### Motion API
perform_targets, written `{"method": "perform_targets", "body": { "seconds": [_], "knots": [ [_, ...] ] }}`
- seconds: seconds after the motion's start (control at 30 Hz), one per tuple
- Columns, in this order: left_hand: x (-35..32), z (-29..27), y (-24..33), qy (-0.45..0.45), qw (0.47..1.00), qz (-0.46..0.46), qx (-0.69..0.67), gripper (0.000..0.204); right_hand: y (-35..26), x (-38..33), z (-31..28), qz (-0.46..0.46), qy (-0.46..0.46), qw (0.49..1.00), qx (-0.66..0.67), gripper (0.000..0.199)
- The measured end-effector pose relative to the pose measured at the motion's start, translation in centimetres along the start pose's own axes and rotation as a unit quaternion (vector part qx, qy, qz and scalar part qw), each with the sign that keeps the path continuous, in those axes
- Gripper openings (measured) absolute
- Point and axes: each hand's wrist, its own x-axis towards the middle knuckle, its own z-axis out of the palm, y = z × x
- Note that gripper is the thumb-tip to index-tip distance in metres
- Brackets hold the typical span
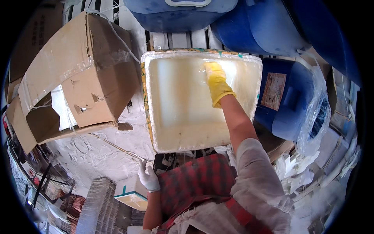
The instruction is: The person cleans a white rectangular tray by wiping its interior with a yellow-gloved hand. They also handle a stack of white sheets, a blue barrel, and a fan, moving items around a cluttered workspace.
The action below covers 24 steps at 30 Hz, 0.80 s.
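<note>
In front of me stands a white foam box (147, 117) with a rough rim, filled with a cloudy, yellowish liquid (183, 93). My right hand (216, 80), in a yellow rubber glove, reaches into its far right part. The fingers dip into the liquid beside a bright reflection, so their grip is hidden. Low at the left, my left hand (148, 178) wears a thin white glove and is held beside my red-and-black checked apron (198, 175). Its fingers are apart, and I see nothing held in them. A thin stick (115, 146) ends close to its fingertips.
A torn cardboard box (89, 85) stands left of the foam box. Blue plastic drums (265, 27) and a blue jerrycan (179, 17) crowd the far side, with another blue container (286, 101) at the right. A small box (131, 192) and stacked sheets (93, 206) sit lower left.
</note>
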Motion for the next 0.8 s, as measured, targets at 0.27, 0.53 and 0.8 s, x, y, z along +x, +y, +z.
{"method": "perform_targets", "body": {
  "seconds": [0.27,0.53,0.8],
  "knots": [
    [-0.3,0.7,0.1,0.006,0.999,0.048,-0.004,0.045,0.3,-5.2,3.0,-0.040,0.138,0.949,0.280,0.026],
    [-0.5,0.9,0.3,0.022,0.998,0.059,0.017,0.046,-6.4,-9.1,2.5,-0.075,-0.130,0.984,-0.100,0.018],
    [1.7,-4.3,14.1,0.106,0.974,0.192,-0.059,0.049,-6.2,-16.2,-8.5,-0.096,-0.047,0.989,0.105,0.034]
  ]
}}
